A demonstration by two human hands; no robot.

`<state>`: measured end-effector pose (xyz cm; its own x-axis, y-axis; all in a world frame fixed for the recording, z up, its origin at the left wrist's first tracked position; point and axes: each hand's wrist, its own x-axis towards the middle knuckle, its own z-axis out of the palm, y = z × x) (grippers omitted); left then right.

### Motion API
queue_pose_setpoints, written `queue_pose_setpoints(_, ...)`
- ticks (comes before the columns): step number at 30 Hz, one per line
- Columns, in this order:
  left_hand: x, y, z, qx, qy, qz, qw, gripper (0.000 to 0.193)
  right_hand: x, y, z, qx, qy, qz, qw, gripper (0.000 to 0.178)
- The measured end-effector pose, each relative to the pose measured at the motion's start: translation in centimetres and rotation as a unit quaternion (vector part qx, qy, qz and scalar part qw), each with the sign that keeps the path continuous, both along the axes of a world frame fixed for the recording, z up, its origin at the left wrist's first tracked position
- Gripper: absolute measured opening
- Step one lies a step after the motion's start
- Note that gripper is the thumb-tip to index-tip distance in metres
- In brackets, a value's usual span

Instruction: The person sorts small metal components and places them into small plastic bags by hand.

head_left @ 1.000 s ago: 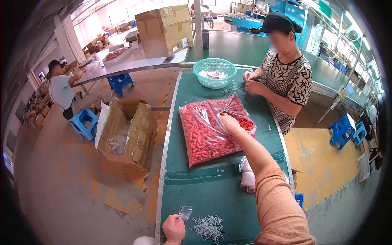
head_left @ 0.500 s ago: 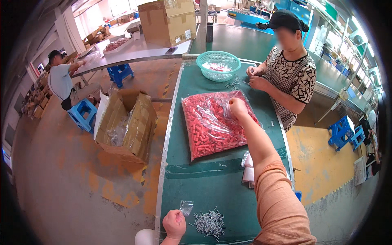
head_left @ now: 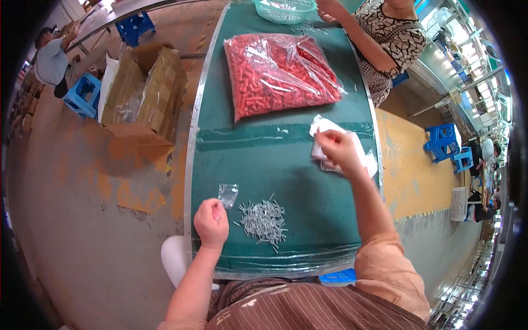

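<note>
My left hand (head_left: 211,224) is closed on a small clear plastic bag (head_left: 228,193) that sticks up past the fingers. Something pinkish shows in that fist, too unclear to name. Right of it lies a loose heap of grey metal pins or screws (head_left: 263,221). My right hand (head_left: 340,149) hovers with fingers pinched over a stack of white and clear plastic bags (head_left: 360,144); a reddish bit at its fingertips is too small to make out. Farther off lies a big clear sack of red tubular plastic pieces (head_left: 280,74).
A green basket (head_left: 286,11) stands at the table's far end, beside scattered metal pieces (head_left: 309,27). A co-worker (head_left: 388,41) is at the far right edge. Left of the table are an open cardboard box (head_left: 146,96) and a blue stool (head_left: 83,94).
My right hand has left the red sack and come back nearer, over the white bags. My left hand still holds the small bag. The view has tilted down toward me.
</note>
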<state>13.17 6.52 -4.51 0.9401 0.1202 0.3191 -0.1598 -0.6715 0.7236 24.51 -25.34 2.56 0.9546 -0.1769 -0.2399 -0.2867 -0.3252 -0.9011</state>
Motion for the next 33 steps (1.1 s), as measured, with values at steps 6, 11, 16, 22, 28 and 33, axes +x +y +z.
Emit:
queue_pose_setpoints(6, -0.2, -0.5, -0.6, -0.012, -0.014, 0.006, 1.0, 0.009, -12.3, 4.1, -5.1, -0.347, -0.362, 0.128, 0.856, 0.009)
queue_pose_setpoints(11, -0.1, -0.4, -1.6, -0.032, -0.044, 0.015, 0.998, 0.006, -13.3, 3.5, -5.2, -0.371, -0.374, 0.123, 0.841, 0.008)
queue_pose_setpoints(16, -0.7, 0.8, -2.4, -0.124, 0.016, 0.041, 0.991, 0.007, -14.8, 3.8, -5.1, -0.363, -0.366, 0.116, 0.849, 0.01)
queue_pose_setpoints(22, -5.0, 1.4, -1.2, -0.262, 0.048, 0.049, 0.963, 0.008, -11.8, 3.7, -3.8, -0.348, -0.357, 0.083, 0.863, 0.021)
queue_pose_setpoints(28, -8.9, 2.0, 0.1, -0.302, 0.087, 0.056, 0.948, 0.008, -3.7, 4.8, -5.8, -0.389, -0.249, 0.12, 0.879, 0.024)
queue_pose_setpoints(33, -9.9, 3.5, 4.0, -0.391, 0.225, 0.06, 0.891, 0.007, -2.2, 3.5, -7.1, -0.406, -0.131, 0.167, 0.889, 0.015)
